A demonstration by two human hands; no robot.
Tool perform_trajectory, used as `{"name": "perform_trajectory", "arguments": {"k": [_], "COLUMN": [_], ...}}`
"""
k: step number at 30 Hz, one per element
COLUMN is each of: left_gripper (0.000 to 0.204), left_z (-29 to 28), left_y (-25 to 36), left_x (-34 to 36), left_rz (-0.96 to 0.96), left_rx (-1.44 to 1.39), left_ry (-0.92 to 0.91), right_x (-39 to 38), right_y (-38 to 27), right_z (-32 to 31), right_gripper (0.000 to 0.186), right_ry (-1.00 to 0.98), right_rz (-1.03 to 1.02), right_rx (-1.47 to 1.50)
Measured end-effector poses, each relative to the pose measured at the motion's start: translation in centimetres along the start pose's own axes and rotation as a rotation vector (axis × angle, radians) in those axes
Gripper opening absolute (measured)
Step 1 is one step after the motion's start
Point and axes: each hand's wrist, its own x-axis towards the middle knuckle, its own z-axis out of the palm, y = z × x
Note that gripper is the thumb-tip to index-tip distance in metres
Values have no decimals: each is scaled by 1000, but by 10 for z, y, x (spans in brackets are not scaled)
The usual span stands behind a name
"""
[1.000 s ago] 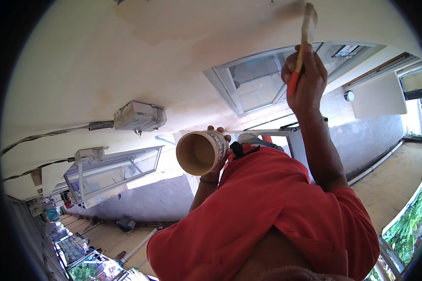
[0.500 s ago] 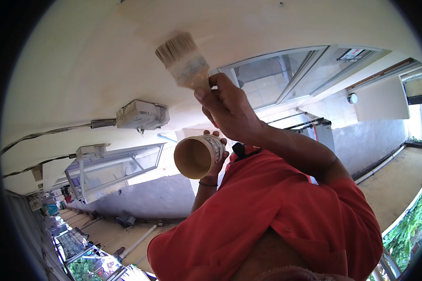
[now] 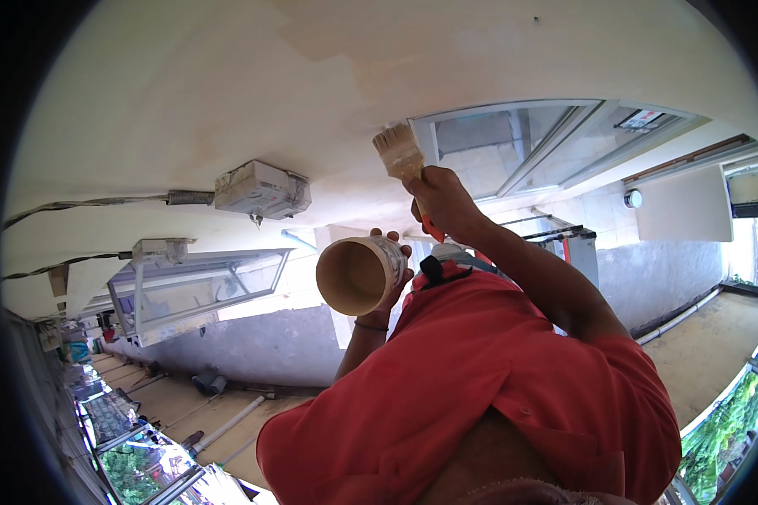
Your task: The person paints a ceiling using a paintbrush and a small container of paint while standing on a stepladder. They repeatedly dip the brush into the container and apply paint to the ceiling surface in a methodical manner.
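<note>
My right hand (image 3: 448, 198) is closed round the handle of a wide paintbrush (image 3: 402, 153) with a pale, paint-smeared ferrule. Its bristles point up at the cream wall (image 3: 253, 93), close to the left edge of the window frame; whether they touch the wall I cannot tell. Lower and to the left, my left hand (image 3: 393, 296) grips a round paint container (image 3: 355, 273). The container is tilted with its open mouth facing up toward me. Its inside is coated tan, and how much paint lies in it does not show.
A dusty box (image 3: 261, 191) with a cable (image 3: 93, 202) sticks out of the wall on the left. Below it, a framed window pane (image 3: 206, 290) stands open. At the right is a sliding window (image 3: 522, 143). A pipe (image 3: 236, 427) runs along the ledge (image 3: 286, 421).
My right hand has moved the paintbrush right and down, from the open wall toward the window frame. The container in my left hand has stayed nearly in place.
</note>
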Motion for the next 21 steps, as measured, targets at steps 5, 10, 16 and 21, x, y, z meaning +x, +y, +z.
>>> {"name": "perform_trajectory", "arguments": {"k": [5, 10, 16, 21], "left_gripper": [66, 66, 80, 79], "left_z": [-2, 0, -4, -16], "left_y": [1, -3, -2, 5], "left_x": [0, 0, 4, -15], "left_rz": [-20, -8, 28, 75], "left_rx": [-34, -29, -14, 949], "left_ry": [-12, -15, -15, 228], "right_x": [-15, -58, -32, -6], "right_y": [-56, -139, -78, -35], "right_z": [-32, -51, -1, 35], "right_gripper": [34, 39, 43, 49], "right_ry": [-74, 42, 276, -130], "right_rz": [-87, -372, -659, -134], "right_rx": [274, 451, 338, 320]}}
